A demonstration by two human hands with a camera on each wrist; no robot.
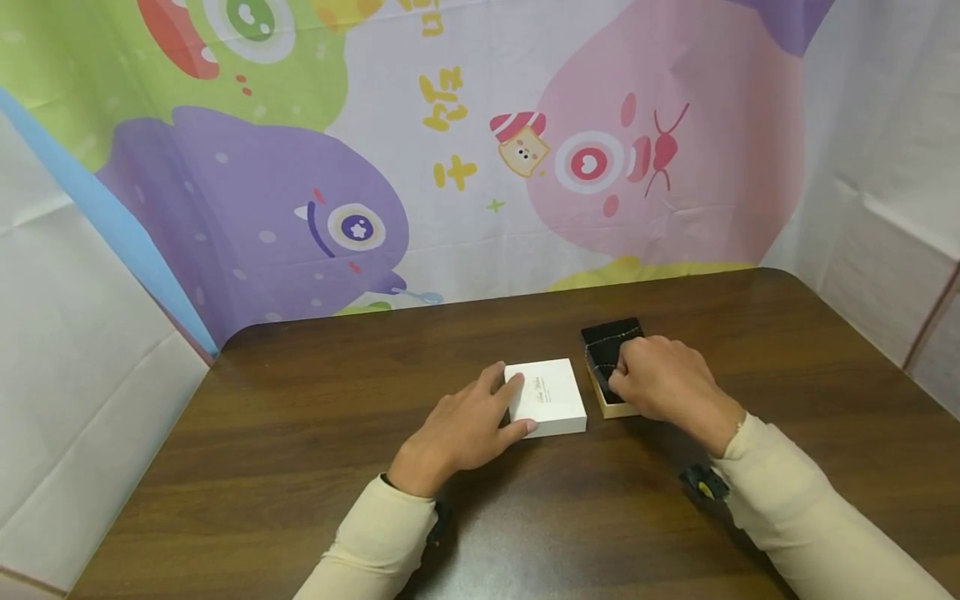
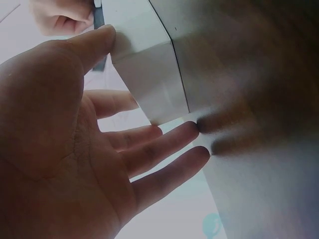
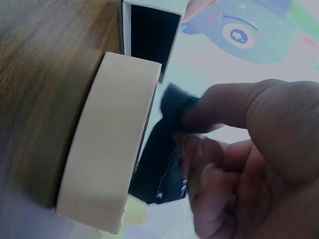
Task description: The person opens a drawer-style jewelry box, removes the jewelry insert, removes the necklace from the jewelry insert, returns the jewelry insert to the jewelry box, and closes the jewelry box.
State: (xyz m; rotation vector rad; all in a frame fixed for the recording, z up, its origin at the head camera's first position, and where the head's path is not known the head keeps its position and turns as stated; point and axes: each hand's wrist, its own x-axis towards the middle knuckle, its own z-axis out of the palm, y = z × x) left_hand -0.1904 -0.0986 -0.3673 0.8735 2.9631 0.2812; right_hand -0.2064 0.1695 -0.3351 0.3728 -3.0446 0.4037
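We're seeing the left hand (image 1: 461, 423), fingers extended, touching the white lettered box (image 1: 558, 393), probably steadying it; at its 2 o'clock, the right hand (image 1: 666, 379) is pinching the black pad (image 1: 606, 351) of the cream box (image 1: 617, 411), its thin chain (image 1: 617, 337) showing, probably for purchase.

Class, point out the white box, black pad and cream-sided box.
White box (image 1: 551, 398): head view, lettered top.
Black pad (image 3: 153, 167): right wrist view, wide lower part.
Cream-sided box (image 3: 107, 142): right wrist view, outer wall.

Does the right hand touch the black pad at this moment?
Touching. The right wrist view shows the right hand pinching the black pad, with no gap visible.
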